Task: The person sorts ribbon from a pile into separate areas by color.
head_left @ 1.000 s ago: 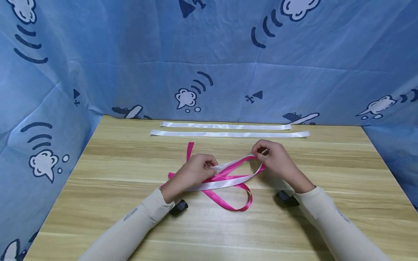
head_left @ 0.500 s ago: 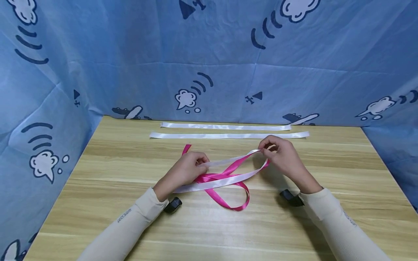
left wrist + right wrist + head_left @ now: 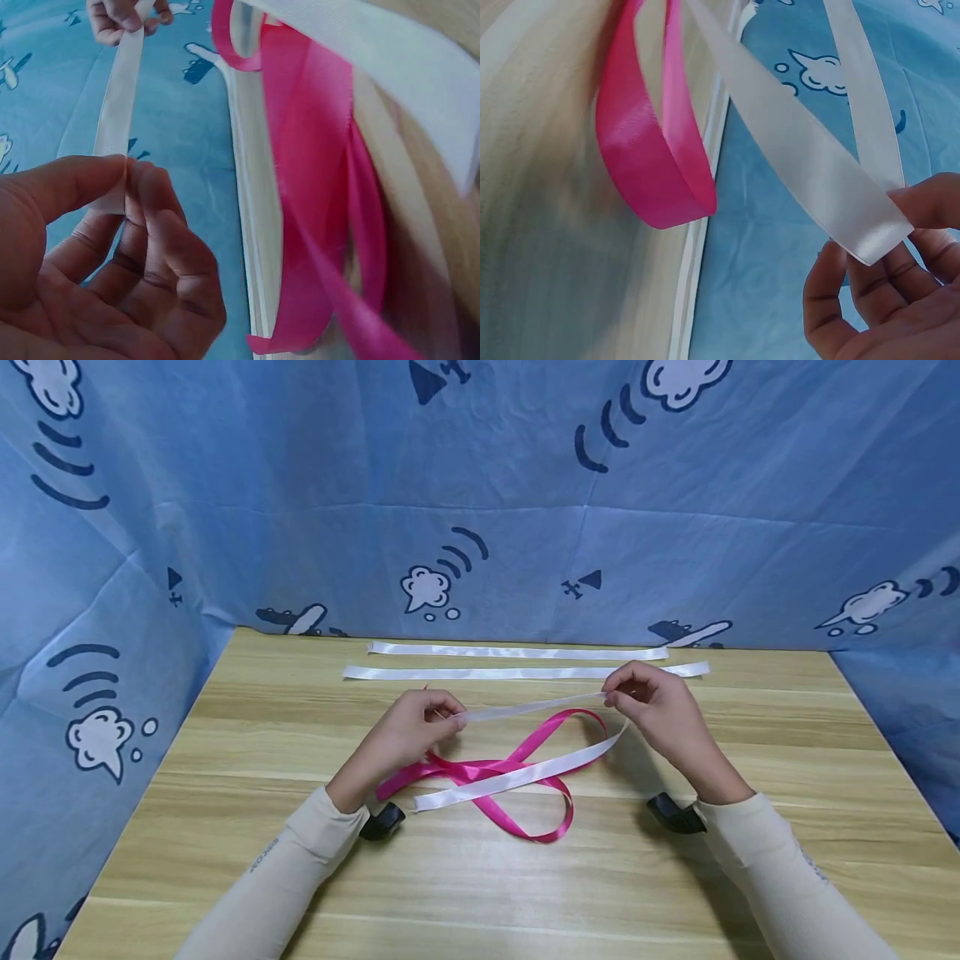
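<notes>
In the head view, my left hand (image 3: 405, 731) pinches one end of a white ribbon (image 3: 521, 775) between thumb and index finger. To its right, my right hand (image 3: 660, 718) pinches the same ribbon further along. The stretch between the hands is raised and nearly straight; beyond the right hand the ribbon folds back down leftward over the pink ribbon (image 3: 480, 768). That one lies in loose crossing loops on the table. In the left wrist view, thumb and fingertips hold the white ribbon (image 3: 120, 97). The right wrist view shows the fold of white ribbon (image 3: 802, 157) at the fingers.
Two white ribbons, a rear one (image 3: 517, 652) and a nearer one (image 3: 480, 673), lie straight along the back of the wooden table (image 3: 480, 893). A blue printed curtain (image 3: 510, 543) hangs behind and at the sides. Black cameras (image 3: 382, 822) sit at both wrists.
Both hands have moved apart and away from the body, lifting the white ribbon and pulling it straighter between them. The pink loop near the right hand has dropped away from the white ribbon.
</notes>
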Motion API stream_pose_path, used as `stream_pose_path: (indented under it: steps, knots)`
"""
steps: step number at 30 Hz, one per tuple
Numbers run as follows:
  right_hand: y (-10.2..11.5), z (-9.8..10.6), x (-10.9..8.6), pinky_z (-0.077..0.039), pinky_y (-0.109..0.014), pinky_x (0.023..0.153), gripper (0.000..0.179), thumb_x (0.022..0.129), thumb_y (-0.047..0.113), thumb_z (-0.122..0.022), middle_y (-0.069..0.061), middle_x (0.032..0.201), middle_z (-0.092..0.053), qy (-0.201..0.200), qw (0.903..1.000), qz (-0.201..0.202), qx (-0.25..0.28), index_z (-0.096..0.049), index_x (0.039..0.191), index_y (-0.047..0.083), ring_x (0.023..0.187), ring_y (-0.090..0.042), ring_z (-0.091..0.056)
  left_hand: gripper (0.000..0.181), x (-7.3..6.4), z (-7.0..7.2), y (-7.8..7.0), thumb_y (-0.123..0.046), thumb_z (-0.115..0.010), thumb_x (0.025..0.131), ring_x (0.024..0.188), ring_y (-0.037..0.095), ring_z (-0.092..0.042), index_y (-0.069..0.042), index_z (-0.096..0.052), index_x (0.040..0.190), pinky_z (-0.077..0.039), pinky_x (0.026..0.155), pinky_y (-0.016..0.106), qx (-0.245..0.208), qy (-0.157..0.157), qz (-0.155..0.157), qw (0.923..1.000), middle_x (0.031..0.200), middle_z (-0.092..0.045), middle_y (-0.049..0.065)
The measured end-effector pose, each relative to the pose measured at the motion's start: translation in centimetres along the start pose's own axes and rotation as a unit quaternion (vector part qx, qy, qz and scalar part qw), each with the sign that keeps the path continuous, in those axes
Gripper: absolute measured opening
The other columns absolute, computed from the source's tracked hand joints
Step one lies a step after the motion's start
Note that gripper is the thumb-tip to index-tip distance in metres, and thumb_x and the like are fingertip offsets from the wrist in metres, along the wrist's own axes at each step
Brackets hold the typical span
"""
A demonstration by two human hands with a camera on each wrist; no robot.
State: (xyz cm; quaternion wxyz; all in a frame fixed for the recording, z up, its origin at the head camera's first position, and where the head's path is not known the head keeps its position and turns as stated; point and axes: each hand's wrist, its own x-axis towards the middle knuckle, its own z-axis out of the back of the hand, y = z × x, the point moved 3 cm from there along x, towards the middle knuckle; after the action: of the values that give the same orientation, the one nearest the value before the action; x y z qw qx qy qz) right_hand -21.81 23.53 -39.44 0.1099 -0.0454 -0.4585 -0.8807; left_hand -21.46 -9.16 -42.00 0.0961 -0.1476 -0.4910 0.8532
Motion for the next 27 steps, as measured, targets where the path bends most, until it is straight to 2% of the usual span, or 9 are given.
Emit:
stream_pose_path:
  steps: [2, 9, 13, 18, 23, 27]
  knots:
    - [0.1, 0.2, 0.0, -0.056, -0.015, 0.076, 0.009, 0.098, -0.005, -0.064, -0.013, 0.094, -0.072, 0.0, 0.9999, -0.006, 0.01, -0.07, 0.102, 0.0, 0.081, -0.006, -0.069, 0.017, -0.2, 0.4, -0.1, -0.019, -0.074, 0.099, 0.086, 0.025, -0.061, -0.006, -0.076, 0.11, -0.05, 0.071, 0.03, -0.015, -0.003, 0.007, 0.9999, 0.093, -0.069, 0.007]
    - [0.4, 1.0, 0.1, -0.058, -0.018, 0.073, 0.008, 0.098, -0.003, -0.065, 0.013, 0.085, -0.07, -0.006, 0.9986, -0.016, 0.05, -0.068, 0.106, -0.002, 0.077, -0.004, -0.069, 0.02, -0.4, 2.0, -0.6, -0.022, -0.073, 0.1, 0.096, 0.041, -0.067, -0.006, -0.075, 0.111, -0.056, 0.079, 0.043, -0.044, -0.027, -0.01, 0.9986, 0.091, -0.072, 0.008]
    - [0.5, 1.2, 0.1, -0.058, -0.017, 0.072, 0.008, 0.098, -0.004, -0.065, 0.012, 0.085, -0.071, -0.007, 0.9975, -0.011, 0.069, -0.067, 0.106, -0.005, 0.076, -0.003, -0.069, 0.02, -0.6, 2.7, -0.8, -0.021, -0.072, 0.1, 0.095, 0.043, -0.065, -0.005, -0.075, 0.112, -0.056, 0.075, 0.038, -0.064, -0.044, -0.017, 0.9968, 0.091, -0.071, 0.008]
    - [0.8, 1.4, 0.1, -0.059, -0.019, 0.073, 0.009, 0.098, -0.003, -0.065, 0.01, 0.087, -0.071, -0.002, 0.996, -0.009, 0.088, -0.066, 0.107, -0.006, 0.078, -0.005, -0.069, 0.022, -0.9, 3.5, -0.7, -0.019, -0.071, 0.1, 0.089, 0.036, -0.065, -0.002, -0.073, 0.114, -0.056, 0.073, 0.033, -0.086, -0.058, -0.022, 0.9944, 0.092, -0.07, 0.01]
    - [1.0, 1.7, 0.1, -0.059, -0.019, 0.076, 0.009, 0.101, -0.001, -0.063, 0.004, 0.089, -0.071, 0.003, 0.9955, -0.016, 0.093, -0.066, 0.108, -0.005, 0.08, -0.007, -0.069, 0.019, -1.2, 4.1, -0.7, -0.016, -0.071, 0.1, 0.086, 0.022, -0.065, -0.002, -0.072, 0.114, -0.06, 0.082, 0.034, -0.118, -0.07, -0.019, 0.9904, 0.104, -0.07, 0.017]
    - [1.1, 1.9, 0.1, -0.06, -0.02, 0.077, 0.01, 0.102, 0.0, -0.061, 0.0, 0.089, -0.07, 0.003, 0.9946, -0.019, 0.102, -0.066, 0.108, -0.005, 0.08, -0.009, -0.069, 0.019, -1.4, 4.6, -0.7, -0.015, -0.072, 0.1, 0.088, 0.019, -0.067, -0.001, -0.07, 0.113, -0.062, 0.087, 0.036, -0.146, -0.085, -0.025, 0.9853, 0.106, -0.069, 0.018]
